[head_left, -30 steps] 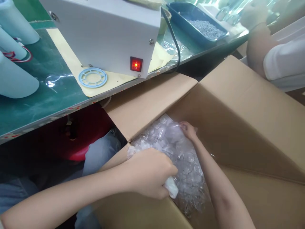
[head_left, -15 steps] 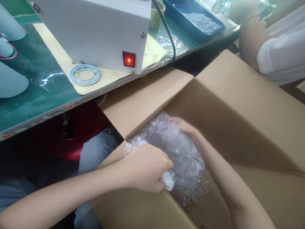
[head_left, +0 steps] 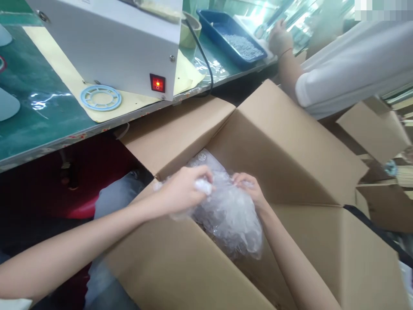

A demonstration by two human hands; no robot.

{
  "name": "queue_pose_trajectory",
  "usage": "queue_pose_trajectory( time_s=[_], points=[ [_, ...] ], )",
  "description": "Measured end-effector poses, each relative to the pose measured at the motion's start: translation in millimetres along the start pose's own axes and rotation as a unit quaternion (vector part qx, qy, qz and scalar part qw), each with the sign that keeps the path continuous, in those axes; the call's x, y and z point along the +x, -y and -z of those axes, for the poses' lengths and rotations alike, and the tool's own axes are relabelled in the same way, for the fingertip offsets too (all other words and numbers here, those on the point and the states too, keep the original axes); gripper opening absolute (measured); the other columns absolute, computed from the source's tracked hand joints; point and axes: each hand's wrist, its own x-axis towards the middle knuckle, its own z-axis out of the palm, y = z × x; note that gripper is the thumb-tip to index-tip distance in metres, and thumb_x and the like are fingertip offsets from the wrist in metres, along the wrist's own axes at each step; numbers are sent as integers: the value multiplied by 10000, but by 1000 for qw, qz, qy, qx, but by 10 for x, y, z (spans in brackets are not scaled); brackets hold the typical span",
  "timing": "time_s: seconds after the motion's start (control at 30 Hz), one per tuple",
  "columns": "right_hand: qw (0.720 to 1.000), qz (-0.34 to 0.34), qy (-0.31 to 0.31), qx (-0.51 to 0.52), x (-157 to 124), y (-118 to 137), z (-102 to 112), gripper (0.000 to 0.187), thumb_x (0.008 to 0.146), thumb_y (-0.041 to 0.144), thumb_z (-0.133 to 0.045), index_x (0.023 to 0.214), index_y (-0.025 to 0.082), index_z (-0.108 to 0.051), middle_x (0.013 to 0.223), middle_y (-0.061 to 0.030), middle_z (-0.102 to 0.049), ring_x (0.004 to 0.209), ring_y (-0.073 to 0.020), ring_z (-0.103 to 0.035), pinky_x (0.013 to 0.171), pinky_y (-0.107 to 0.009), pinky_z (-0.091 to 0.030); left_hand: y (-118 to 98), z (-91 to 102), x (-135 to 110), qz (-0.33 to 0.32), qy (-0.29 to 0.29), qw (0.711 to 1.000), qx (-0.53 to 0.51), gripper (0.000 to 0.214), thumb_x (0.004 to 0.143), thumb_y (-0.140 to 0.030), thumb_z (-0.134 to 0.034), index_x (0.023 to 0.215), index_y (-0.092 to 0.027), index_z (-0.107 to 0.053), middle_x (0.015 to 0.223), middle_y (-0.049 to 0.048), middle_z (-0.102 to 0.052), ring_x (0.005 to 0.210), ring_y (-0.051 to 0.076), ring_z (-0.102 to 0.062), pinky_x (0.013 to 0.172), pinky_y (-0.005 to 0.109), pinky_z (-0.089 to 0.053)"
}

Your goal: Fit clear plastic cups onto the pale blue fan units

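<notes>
A clear plastic bag full of small transparent parts sits in an open cardboard box. My left hand is closed on the bunched top of the bag at the box's near left corner. My right hand grips the bag's upper edge just to the right of it. Both forearms reach in over the box's front wall.
A white machine with a lit red switch stands on the green bench, next to a light blue ring. A blue tray of small parts lies farther back. Another person's arm in a white sleeve reaches onto the bench. More cardboard boxes stand at right.
Both hands have come together at the top of the bag and lifted it, so it hangs higher in the box. The view has swung to the right.
</notes>
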Motion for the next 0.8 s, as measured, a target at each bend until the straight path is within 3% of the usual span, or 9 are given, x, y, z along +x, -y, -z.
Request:
queue_pose_trajectory(
  time_s=[0.07,0.13,0.23,0.3,0.4,0.47,0.57,0.7,0.8],
  points=[
    [1000,1,-4,0,-140,171,49,441,675,637,-641,589,214,-551,666,-24,-567,653,-177,-530,627,-315,-422,-16,3,100,5,-24,999,-49,401,738,-461,-623,1077,-246,-628,1039,23,-680,856,184,-620,727,278,-450],
    [1000,-1,-9,-9,-265,309,59,458,682,664,-607,599,219,-544,671,-22,-561,655,-179,-533,622,-317,-427,-58,-21,198,-13,21,997,-76,537,649,-488,-700,1126,-250,-640,1158,34,-653,1001,222,-603,840,299,-443],
    [999,-22,-7,-48,-423,424,47,417,722,638,-572,665,224,-587,730,-33,-592,680,-187,-552,635,-320,-439,-142,-92,274,-31,99,989,-106,356,683,-438,-667,927,-183,-718,925,32,-711,859,202,-627,748,274,-455],
    [994,-52,6,-92,-482,418,54,326,749,550,-590,804,233,-647,786,-34,-626,713,-191,-571,670,-320,-451,-177,-135,260,-34,97,990,-95,286,744,-388,-594,790,-134,-716,729,25,-684,702,163,-597,634,251,-428],
    [978,-112,6,-175,-400,252,108,299,804,407,-562,1045,245,-635,886,-28,-659,773,-190,-592,738,-327,-465,-174,-154,177,-62,133,987,-65,242,745,-328,-582,762,-121,-708,697,18,-668,681,142,-578,620,234,-409],
    [960,-152,-8,-234,-184,49,139,261,850,339,-512,1044,211,-631,980,-47,-661,869,-194,-600,808,-348,-465,-148,-148,117,-68,197,975,-73,231,736,-328,-602,789,-132,-711,751,20,-687,720,141,-591,649,228,-420],
    [928,-198,-4,-317,359,-318,65,202,883,309,-534,960,152,-636,1067,-71,-641,1016,-200,-579,908,-401,-444,-107,-145,63,-55,246,963,-93,217,730,-329,-619,768,-136,-710,750,20,-691,712,136,-594,648,222,-429],
    [884,-239,24,-401,1185,-779,-349,303,887,382,-562,1074,146,-599,1131,-82,-605,1037,-213,-578,910,-441,-463,-61,-139,36,-41,279,940,-192,207,724,-322,-639,787,-138,-710,795,24,-700,766,139,-614,701,214,-457],
    [861,-251,40,-441,1630,-1062,-713,318,900,370,-547,1127,149,-574,1151,-88,-591,1018,-209,-586,881,-431,-489,-28,-125,14,-19,296,926,-234,152,710,-248,-633,778,-130,-701,775,19,-687,739,124,-606,670,194,-454]
  ],
)
